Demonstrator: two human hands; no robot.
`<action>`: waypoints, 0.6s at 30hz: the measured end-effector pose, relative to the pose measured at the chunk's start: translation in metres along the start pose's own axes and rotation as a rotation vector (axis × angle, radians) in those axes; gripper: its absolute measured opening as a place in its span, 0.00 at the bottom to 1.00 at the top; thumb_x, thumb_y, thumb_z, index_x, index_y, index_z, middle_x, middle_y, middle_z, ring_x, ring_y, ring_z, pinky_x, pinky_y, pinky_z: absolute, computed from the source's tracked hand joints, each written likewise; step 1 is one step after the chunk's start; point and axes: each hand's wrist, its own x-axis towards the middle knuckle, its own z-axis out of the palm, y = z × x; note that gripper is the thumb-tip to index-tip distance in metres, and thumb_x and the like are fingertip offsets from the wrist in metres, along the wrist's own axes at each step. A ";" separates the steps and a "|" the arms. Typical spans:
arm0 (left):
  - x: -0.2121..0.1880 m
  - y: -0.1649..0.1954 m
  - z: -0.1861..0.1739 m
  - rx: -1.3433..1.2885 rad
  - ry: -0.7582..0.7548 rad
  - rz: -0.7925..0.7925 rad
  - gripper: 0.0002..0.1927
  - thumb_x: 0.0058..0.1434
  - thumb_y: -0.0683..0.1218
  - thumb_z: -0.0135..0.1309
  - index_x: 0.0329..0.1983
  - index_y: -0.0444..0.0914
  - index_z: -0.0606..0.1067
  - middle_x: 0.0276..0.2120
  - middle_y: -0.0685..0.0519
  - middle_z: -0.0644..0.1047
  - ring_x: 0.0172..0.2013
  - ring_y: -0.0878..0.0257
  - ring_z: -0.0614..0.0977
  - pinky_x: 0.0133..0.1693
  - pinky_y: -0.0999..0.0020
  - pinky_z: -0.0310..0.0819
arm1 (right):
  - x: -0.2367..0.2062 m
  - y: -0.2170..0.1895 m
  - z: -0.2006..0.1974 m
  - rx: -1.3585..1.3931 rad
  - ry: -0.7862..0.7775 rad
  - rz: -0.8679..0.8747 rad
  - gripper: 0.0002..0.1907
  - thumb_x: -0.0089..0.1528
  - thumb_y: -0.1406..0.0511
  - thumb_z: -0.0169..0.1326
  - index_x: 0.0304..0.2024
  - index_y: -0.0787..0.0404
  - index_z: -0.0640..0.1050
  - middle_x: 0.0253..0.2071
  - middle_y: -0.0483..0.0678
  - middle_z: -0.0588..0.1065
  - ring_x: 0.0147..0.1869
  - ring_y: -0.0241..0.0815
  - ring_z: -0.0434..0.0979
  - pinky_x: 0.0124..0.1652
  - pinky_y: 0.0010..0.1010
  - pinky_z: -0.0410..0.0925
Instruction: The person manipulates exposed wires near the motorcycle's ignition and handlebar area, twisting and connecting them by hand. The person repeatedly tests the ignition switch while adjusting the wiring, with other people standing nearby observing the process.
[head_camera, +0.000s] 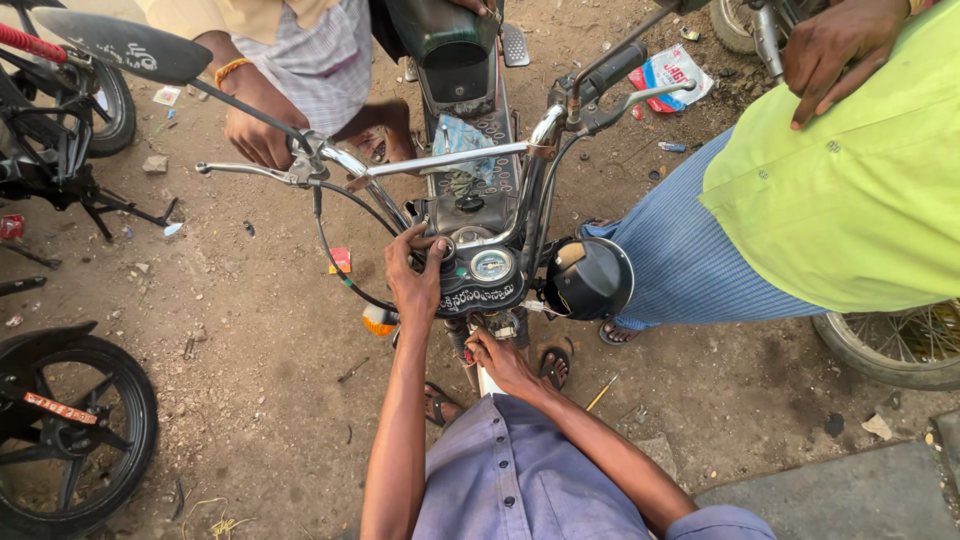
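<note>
Right hand (503, 362) gripping under headlight (588, 278), left hand (413, 272) clasping instrument cluster (482, 278)

Soft, even daylight, warm in tone, with faint shadows. Focus is sharp at centre. Wide-angle distortion bends the edges.

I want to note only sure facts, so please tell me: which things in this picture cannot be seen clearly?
- Right hand fingers: hidden under the instrument cluster; what they touch is unclear.
- Left hand: fingertips cover the left dial.
- Headlight: hangs loose; its wiring is hidden behind it.
- Front wheel: hidden below the person's blue shirt.
- Two bystanders: cut off by the top edge.
</note>
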 end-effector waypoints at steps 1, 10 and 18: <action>0.000 0.000 0.000 0.014 0.000 0.011 0.21 0.63 0.49 0.64 0.57 0.37 0.77 0.39 0.53 0.84 0.53 0.56 0.75 0.56 0.57 0.68 | 0.000 0.000 0.000 -0.005 -0.003 0.010 0.10 0.69 0.67 0.47 0.53 0.62 0.71 0.31 0.52 0.78 0.33 0.49 0.80 0.35 0.41 0.70; -0.001 0.001 0.000 -0.029 -0.010 -0.040 0.20 0.62 0.49 0.65 0.55 0.38 0.78 0.39 0.54 0.84 0.52 0.57 0.75 0.55 0.58 0.69 | -0.002 -0.002 -0.002 0.030 -0.015 0.031 0.09 0.69 0.68 0.47 0.52 0.62 0.71 0.31 0.51 0.77 0.33 0.45 0.79 0.34 0.39 0.70; -0.003 0.005 -0.001 -0.001 -0.010 -0.043 0.19 0.63 0.49 0.64 0.53 0.37 0.78 0.39 0.54 0.84 0.52 0.56 0.75 0.55 0.58 0.68 | -0.008 -0.003 -0.005 0.038 0.003 0.001 0.09 0.69 0.68 0.47 0.52 0.61 0.71 0.30 0.51 0.76 0.32 0.49 0.78 0.34 0.41 0.69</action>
